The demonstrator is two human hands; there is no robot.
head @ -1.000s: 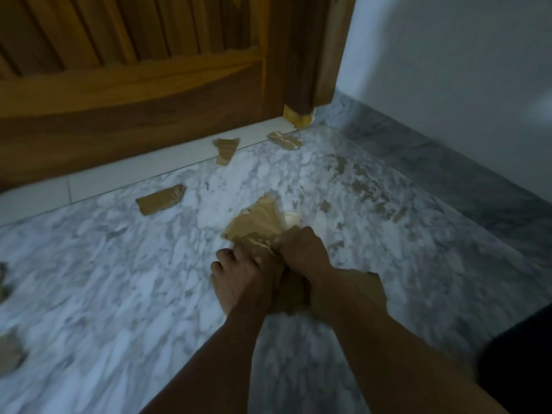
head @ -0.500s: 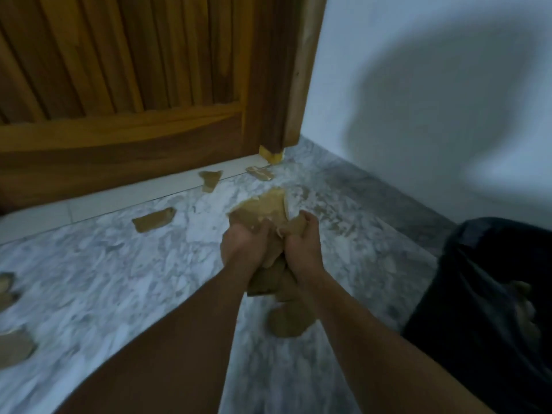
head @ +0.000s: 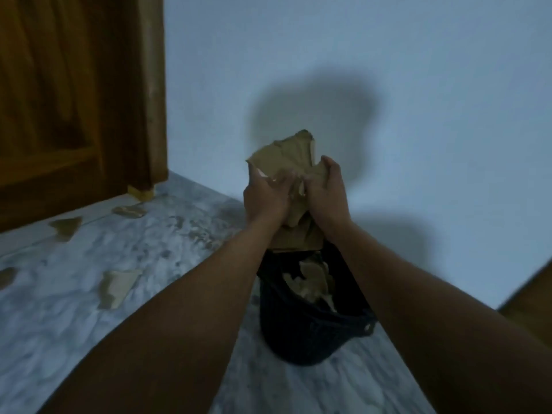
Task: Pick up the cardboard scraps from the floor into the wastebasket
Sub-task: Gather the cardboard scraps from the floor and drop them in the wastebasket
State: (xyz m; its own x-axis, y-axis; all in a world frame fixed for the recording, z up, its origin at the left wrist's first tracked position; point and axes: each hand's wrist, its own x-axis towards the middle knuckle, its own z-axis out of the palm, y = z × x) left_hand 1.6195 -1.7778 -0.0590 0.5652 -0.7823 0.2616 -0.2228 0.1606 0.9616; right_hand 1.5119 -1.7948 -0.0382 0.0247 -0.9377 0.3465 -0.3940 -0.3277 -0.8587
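The left hand (head: 263, 201) and right hand (head: 325, 192) pressed a bundle of cardboard scraps (head: 286, 156) between curled fingers (head: 327, 163) directly above the dark wastebasket (head: 298, 339), seemingly so it would drop cleanly inside, while loose scraps (head: 118, 286) lay on the floor (head: 59, 324).

Marble floor (head: 167, 249) bears scattered cardboard scraps (head: 118, 286) and a dark wastebasket (head: 298, 339).

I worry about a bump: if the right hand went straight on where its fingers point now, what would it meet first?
Probably the white wall behind; the right hand grips the cardboard bundle, and nothing else shows between, though depth is unclear.
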